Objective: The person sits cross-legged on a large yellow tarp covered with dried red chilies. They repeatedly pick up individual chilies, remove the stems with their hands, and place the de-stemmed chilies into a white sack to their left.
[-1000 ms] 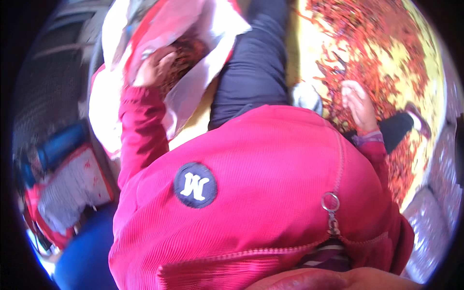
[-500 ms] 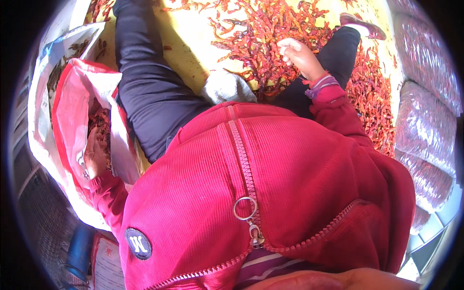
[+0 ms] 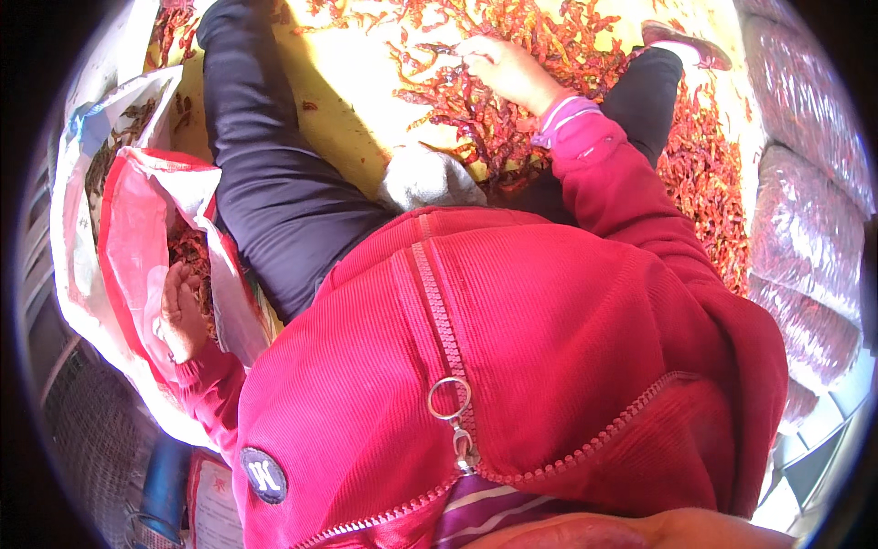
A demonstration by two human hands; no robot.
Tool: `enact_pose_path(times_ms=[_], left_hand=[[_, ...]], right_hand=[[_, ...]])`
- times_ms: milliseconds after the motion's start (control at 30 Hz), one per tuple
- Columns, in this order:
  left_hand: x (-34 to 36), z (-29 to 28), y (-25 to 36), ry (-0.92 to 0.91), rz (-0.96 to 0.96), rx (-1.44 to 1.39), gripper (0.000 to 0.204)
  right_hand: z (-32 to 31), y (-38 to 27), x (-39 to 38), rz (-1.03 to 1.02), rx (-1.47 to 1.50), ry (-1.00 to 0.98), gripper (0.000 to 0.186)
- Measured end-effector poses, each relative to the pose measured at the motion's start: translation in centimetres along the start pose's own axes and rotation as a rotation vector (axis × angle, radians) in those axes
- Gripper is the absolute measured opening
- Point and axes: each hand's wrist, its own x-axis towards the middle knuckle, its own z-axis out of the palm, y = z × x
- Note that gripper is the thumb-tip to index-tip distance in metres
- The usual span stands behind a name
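Observation:
Dried red chili peppers (image 3: 549, 46) lie spread over the yellow surface in front of me. My right hand (image 3: 508, 73) reaches over them, its fingers bent and drawn together. Its fingertips meet the end of a dark chili pepper (image 3: 433, 48). At my left side, my left hand (image 3: 183, 316) is inside the mouth of a white bag with a red edge (image 3: 133, 238). Its fingers are stretched upward, with nothing visible in them. More dark red chilies (image 3: 190, 252) show deeper in that bag, next to the hand.
Another white bag (image 3: 69, 210) with brownish contents stands behind the red-edged one. Clear plastic bales packed with chilies (image 3: 805, 229) are stacked on the right. My legs (image 3: 256, 137) stretch out on both sides of a grey cloth bundle (image 3: 430, 178). A blue cylinder (image 3: 165, 485) is at lower left.
My right hand has moved left and farther out, from above the pile to the dark chili. The left hand has shifted slightly down in the bag, its fingers straighter.

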Motion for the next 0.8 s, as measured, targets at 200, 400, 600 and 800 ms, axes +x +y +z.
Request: enact_pose_path(times_ms=[200,400,600,800], left_hand=[[0.2,0.4,-0.1,0.004,0.01,-0.029,0.024],[0.4,0.9,0.3,0.019,0.039,-0.068,0.023],[0.2,1.4,0.2,0.031,0.048,-0.135,0.023],[-0.3,2.1,1.9,0.034,0.088,-0.297,0.023]], right_hand=[[-0.9,3.1,-2.8,-0.035,-0.142,-0.075,0.017],[0.9,4.0,-4.4,-0.047,-0.387,-0.058,0.018],[-0.2,4.1,-4.8,-0.045,-0.46,-0.168,0.015],[1.2,2.9,-6.3,0.052,-0.722,-0.135,0.015]])
